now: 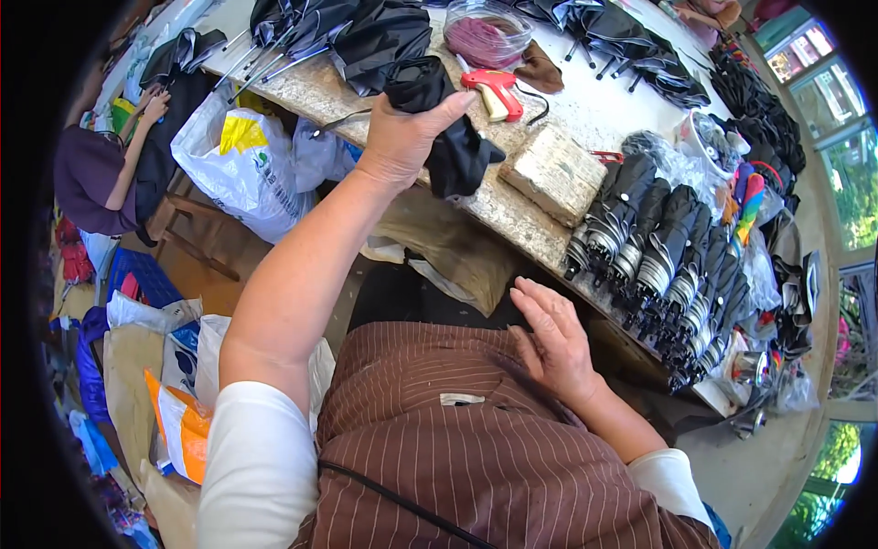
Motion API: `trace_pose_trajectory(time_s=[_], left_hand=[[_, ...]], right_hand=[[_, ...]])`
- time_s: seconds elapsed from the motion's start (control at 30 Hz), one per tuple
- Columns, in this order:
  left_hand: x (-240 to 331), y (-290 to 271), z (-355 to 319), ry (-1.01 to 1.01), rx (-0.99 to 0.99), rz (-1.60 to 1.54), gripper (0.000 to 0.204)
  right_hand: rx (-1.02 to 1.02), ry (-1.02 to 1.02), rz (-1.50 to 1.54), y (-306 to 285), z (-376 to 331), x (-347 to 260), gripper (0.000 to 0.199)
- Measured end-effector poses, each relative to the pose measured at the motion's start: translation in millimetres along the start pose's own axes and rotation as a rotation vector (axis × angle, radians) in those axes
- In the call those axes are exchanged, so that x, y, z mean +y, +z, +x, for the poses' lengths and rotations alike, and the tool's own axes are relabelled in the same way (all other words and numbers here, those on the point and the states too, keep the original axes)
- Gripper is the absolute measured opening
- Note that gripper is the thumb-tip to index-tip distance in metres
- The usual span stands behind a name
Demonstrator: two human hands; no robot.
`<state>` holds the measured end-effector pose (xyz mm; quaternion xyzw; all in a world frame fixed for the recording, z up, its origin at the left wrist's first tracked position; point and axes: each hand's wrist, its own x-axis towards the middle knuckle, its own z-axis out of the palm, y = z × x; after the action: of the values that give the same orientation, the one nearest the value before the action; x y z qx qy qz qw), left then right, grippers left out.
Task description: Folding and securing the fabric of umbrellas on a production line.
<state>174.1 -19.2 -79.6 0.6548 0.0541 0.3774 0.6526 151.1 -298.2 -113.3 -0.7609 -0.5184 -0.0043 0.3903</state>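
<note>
Black soft fabric bundle, loosely folded (455,151): in the left hand (402,137), thumb and fingers closed around it, held at the near edge of the pale, worn-topped table (594,105). Right hand (554,343): bare, fingers extended and only narrowly parted, below the near edge, beside the brown pinstriped apron (457,366); contact with the apron cannot be told. Red-and-white plastic hand tool, gun-shaped (496,94): lying on the table, just beyond the bundle. Scuffed whitish rectangular block (555,172): at the near edge, right of the bundle. Folded black umbrellas with silvery bands, in a row (654,252): along the near edge toward the right end. Clear round container with pink contents (487,35): toward the far edge. White plastic sack with yellow patch (242,169): below the table's left end.
</note>
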Motion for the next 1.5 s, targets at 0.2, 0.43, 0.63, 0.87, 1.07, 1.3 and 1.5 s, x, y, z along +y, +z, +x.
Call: trace_pose_trajectory(time_s=[0.2, 0.43, 0.63, 0.87, 1.07, 1.3, 1.5], left_hand=[[23.2, 6.9, -13.9, -0.1, -0.172, -0.031, 0.013], [54.9, 17.4, -44.8, 0.173, -0.238, 0.199, 0.013], [68.6, 30.7, -67.8, -0.509, 0.006, -0.802, 0.023], [68.3, 16.3, -97.9, -0.637, 0.032, -0.882, 0.03], [65.6, 12.6, -109.7, -0.641, 0.003, -0.859, 0.03], [65.4, 11.8, -114.7, -0.586, -0.008, -0.892, 0.03], [59.4, 0.7, -120.6, -0.635, -0.079, -0.898, 0.024]], right_hand=[[0.117, 0.199, 0.235, -12.5, 34.7, 4.9, 0.04], [-0.246, 0.733, 1.129, -11.5, 82.8, -28.2, 0.016], [-0.415, 0.721, 1.021, 44.4, 53.6, -26.4, 0.02], [-0.07, 0.69, 1.375, 32.3, 62.1, 7.2, 0.017], [-0.013, 0.721, 1.409, 25.4, 71.7, -0.5, 0.02], [-0.013, 0.845, 1.582, 26.2, 71.0, -5.0, 0.02], [-0.049, 0.837, 1.616, 25.4, 60.9, 1.4, 0.014]])
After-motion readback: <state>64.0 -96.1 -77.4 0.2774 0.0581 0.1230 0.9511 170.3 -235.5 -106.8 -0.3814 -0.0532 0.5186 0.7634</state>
